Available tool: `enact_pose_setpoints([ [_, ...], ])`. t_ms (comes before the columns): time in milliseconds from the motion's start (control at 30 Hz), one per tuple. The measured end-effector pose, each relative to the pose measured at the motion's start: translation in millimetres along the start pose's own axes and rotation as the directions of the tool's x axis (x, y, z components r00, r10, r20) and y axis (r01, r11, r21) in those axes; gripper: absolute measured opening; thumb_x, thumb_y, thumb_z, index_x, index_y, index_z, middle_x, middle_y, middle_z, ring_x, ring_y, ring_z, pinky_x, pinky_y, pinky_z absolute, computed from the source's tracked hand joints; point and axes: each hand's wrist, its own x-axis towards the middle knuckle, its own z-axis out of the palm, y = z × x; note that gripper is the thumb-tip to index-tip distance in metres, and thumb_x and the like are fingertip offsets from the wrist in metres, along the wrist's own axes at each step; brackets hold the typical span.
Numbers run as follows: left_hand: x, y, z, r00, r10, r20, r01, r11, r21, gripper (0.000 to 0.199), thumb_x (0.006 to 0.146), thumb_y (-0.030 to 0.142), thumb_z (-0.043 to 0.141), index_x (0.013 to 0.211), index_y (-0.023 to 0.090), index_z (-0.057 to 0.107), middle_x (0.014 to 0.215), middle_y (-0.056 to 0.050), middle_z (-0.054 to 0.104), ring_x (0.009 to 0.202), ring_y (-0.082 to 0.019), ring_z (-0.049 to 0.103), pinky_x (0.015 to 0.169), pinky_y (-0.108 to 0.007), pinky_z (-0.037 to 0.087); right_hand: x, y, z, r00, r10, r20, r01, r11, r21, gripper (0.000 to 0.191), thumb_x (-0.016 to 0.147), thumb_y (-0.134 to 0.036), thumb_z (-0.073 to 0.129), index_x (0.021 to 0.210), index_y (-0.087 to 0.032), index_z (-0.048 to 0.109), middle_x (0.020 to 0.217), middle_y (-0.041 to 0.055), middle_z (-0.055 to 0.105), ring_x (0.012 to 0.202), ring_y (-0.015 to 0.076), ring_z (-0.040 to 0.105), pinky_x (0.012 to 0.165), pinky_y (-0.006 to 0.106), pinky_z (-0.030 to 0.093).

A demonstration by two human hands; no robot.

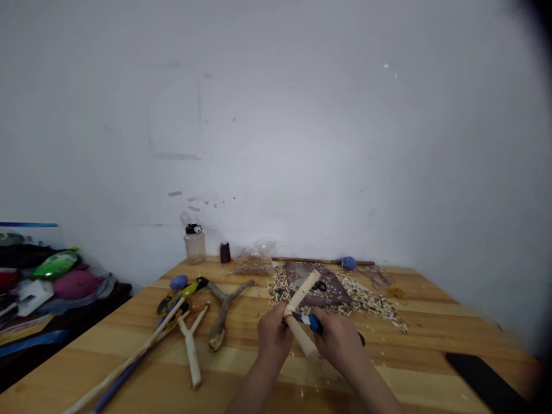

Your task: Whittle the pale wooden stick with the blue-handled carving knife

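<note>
Hands [275, 332], knife [309, 322], peeled branch [302, 339] (no readable writing)

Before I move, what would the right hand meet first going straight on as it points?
The pale stick, it seems: the blade of the knife in the right hand already looks to be against it. Exact contact is hard to judge from this one view.

No readable text, label, brand, number or sign shows on anything in the head view.
</note>
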Motion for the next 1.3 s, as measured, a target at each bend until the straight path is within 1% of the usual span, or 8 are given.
enact_pose_setpoints([
  [267,0.2,4.6,-8.8,0.997,-0.029,0.077,0.017,0.987,0.160,0.011,0.073,0.016,0.046,0.066,0.020,0.053,0.061,0.001,0.061,0.058,-0.012,0.054,0.053,-0.020,0.029,-0.3,-4.3,-5.0,0.999,0.044,0.008,-0.043,0.996,-0.081,0.018,0.071,-0.014,0.047,0.084,-0.023,0.058,0.080,0.0021,0.064,0.072,0.0156,0.058,0.057,0.023,0.027],
  [467,1.4,14.5,-18.4,0.987,-0.082,0.138,0.046,0.968,0.247,0.012,0.075,0.019,0.045,0.073,0.020,0.057,0.064,-0.002,0.064,0.060,-0.013,0.058,0.054,-0.021,0.031,-0.2,-11.0,-8.9,0.988,0.137,0.075,-0.129,0.986,-0.103,0.019,0.074,-0.017,0.047,0.086,-0.023,0.059,0.082,0.0035,0.066,0.074,0.0174,0.060,0.056,0.024,0.027],
  [700,4.2,21.1,-18.1,0.956,-0.166,0.243,0.086,0.947,0.309,0.017,0.078,0.028,0.045,0.081,0.021,0.060,0.072,-0.003,0.068,0.069,-0.017,0.063,0.056,-0.023,0.033,1.7,-9.8,1.9,0.972,0.228,0.050,-0.219,0.965,-0.142,0.023,0.077,-0.015,0.041,0.087,-0.023,0.060,0.079,0.0053,0.067,0.069,0.0182,0.062,0.052,0.024,0.028],
  [900,3.0,27.6,-13.4,0.932,-0.262,0.250,0.165,0.922,0.349,0.021,0.081,0.027,0.042,0.088,0.019,0.060,0.077,-0.005,0.069,0.074,-0.017,0.063,0.061,-0.023,0.035,1.8,-12.2,10.1,0.955,0.294,0.046,-0.291,0.954,-0.076,0.027,0.077,-0.016,0.040,0.090,-0.024,0.062,0.077,0.0066,0.068,0.068,0.0195,0.063,0.052,0.024,0.030],
  [1000,0.0,29.2,-10.8,0.929,-0.271,0.250,0.166,0.913,0.372,0.022,0.082,0.028,0.041,0.090,0.019,0.058,0.078,-0.006,0.068,0.074,-0.019,0.063,0.060,-0.024,0.034,3.0,-13.7,13.2,0.950,0.302,0.076,-0.306,0.951,0.041,0.026,0.077,-0.017,0.040,0.087,-0.022,0.063,0.076,0.0067,0.068,0.068,0.0176,0.061,0.054,0.023,0.033],
  [1100,-3.2,29.4,-8.8,0.925,-0.262,0.276,0.145,0.913,0.382,0.021,0.081,0.029,0.042,0.091,0.019,0.058,0.080,-0.006,0.068,0.073,-0.019,0.063,0.059,-0.024,0.034,5.1,-15.0,13.6,0.980,0.159,0.123,-0.192,0.921,0.339,0.024,0.077,-0.020,0.040,0.078,-0.022,0.064,0.078,0.0031,0.067,0.073,0.0150,0.058,0.059,0.020,0.037],
  [1200,-4.6,27.8,-8.2,0.944,-0.219,0.247,0.119,0.924,0.362,0.017,0.079,0.029,0.047,0.087,0.020,0.059,0.078,-0.005,0.067,0.075,-0.018,0.062,0.061,-0.024,0.034,4.3,-15.4,9.0,0.977,0.039,0.208,-0.171,0.723,0.669,0.021,0.076,-0.029,0.044,0.068,-0.019,0.061,0.068,-0.0001,0.062,0.066,0.0138,0.054,0.059,0.020,0.038],
  [1300,-4.0,24.1,-8.5,0.974,-0.139,0.178,0.069,0.933,0.354,0.012,0.076,0.029,0.052,0.079,0.020,0.059,0.073,-0.005,0.066,0.074,-0.019,0.061,0.061,-0.024,0.034,1.1,-13.7,1.5,0.933,0.016,0.360,-0.308,0.554,0.774,0.021,0.069,-0.037,0.053,0.063,-0.017,0.056,0.053,-0.0027,0.051,0.053,0.0111,0.045,0.051,0.020,0.035],
])
